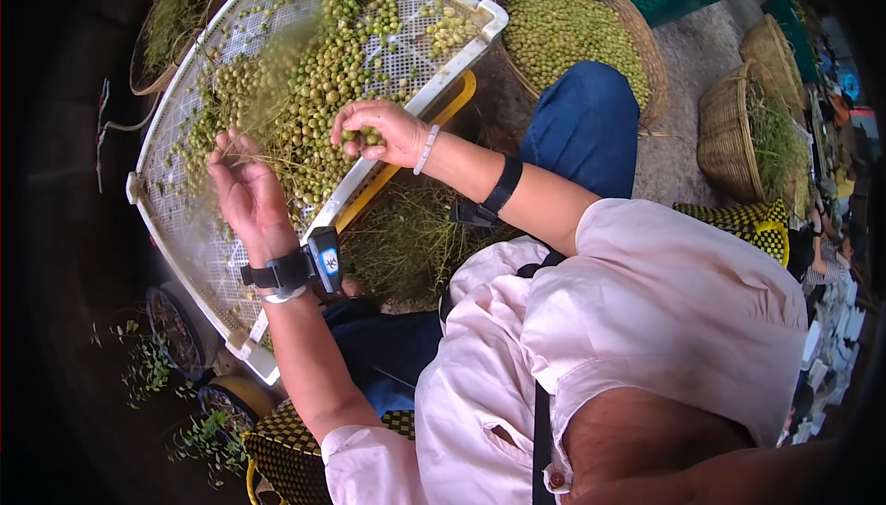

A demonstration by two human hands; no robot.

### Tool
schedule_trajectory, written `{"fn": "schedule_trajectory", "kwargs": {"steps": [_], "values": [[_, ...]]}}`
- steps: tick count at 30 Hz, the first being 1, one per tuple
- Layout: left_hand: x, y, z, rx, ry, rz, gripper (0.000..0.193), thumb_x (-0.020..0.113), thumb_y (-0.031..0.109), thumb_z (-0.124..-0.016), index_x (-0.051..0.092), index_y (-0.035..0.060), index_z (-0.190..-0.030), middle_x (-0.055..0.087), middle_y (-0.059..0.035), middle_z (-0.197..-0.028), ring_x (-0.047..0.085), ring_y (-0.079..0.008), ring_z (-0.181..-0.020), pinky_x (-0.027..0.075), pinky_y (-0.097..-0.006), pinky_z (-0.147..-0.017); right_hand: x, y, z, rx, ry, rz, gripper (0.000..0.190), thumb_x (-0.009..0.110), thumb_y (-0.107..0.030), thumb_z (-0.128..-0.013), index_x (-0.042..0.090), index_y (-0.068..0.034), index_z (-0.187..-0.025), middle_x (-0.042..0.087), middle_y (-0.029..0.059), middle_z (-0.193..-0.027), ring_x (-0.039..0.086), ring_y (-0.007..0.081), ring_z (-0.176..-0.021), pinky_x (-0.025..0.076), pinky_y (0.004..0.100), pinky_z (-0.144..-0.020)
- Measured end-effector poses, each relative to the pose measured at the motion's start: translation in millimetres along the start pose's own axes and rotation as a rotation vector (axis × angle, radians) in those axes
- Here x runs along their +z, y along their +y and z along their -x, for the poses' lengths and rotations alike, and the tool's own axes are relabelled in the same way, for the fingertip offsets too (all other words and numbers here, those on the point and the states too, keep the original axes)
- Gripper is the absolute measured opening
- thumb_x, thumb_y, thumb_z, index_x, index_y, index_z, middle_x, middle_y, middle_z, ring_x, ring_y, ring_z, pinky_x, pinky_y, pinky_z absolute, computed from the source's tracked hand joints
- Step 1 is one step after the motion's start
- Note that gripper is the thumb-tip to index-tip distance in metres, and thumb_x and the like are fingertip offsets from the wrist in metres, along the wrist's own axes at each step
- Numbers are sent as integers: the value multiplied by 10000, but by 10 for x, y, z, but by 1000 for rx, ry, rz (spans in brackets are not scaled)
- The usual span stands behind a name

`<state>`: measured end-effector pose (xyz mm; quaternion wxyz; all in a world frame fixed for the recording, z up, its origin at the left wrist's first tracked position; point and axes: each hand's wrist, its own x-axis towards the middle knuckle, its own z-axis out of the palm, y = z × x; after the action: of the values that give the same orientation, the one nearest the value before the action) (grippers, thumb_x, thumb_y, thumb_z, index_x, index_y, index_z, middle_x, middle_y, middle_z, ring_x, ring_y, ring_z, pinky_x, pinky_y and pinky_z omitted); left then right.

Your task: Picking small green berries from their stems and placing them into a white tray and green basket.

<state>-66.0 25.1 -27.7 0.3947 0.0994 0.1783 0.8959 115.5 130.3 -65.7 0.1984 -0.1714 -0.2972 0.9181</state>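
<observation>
My right hand [374, 131], with a pale beaded bracelet at the wrist, curls around several small round green fruits above the near rim of a white mesh tray [443, 89]. To its left, my left hand [249, 190] is palm up over the tray, its bent fingers on thin green stems [277, 155]. A blurred feathery sprig [284, 62] shows beyond that hand. Loose green and yellowish fruits [325, 82] lie heaped across the tray, some still on stems. Both arms wear black straps with small devices.
A wicker basket of similar fruits [571, 34] stands beside my knee. Stripped-looking stems [415, 235] lie below the tray's edge. Another basket with greenery [734, 131] is at the right, and one [180, 20] at upper left. A black-and-yellow woven basket [291, 449] and potted plants stand lower left.
</observation>
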Motion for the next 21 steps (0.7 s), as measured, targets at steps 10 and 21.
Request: {"fn": "schedule_trajectory", "kwargs": {"steps": [10, 21], "values": [[409, -66, 306, -46, -148, -347, 166, 502, 229, -877, 565, 76, -897, 580, -85, -1005, 510, -220, -970, 415, -324, -801, -28, -546, 15, 238, -189, 183, 284, 598, -260, -827, 569, 7, -917, 560, 75, -779, 470, 67, -528, 289, 123, -332], [466, 191, 547, -45, -122, -503, 177, 483, 265, -892, 538, 97, -906, 562, -87, -1008, 511, -202, -936, 398, -322, -806, -106, -205, 220, 294, -258, -128, 129, 599, -115, -814, 554, -12, -877, 563, 100, -803, 455, 83, -567, 271, 150, -350]]}}
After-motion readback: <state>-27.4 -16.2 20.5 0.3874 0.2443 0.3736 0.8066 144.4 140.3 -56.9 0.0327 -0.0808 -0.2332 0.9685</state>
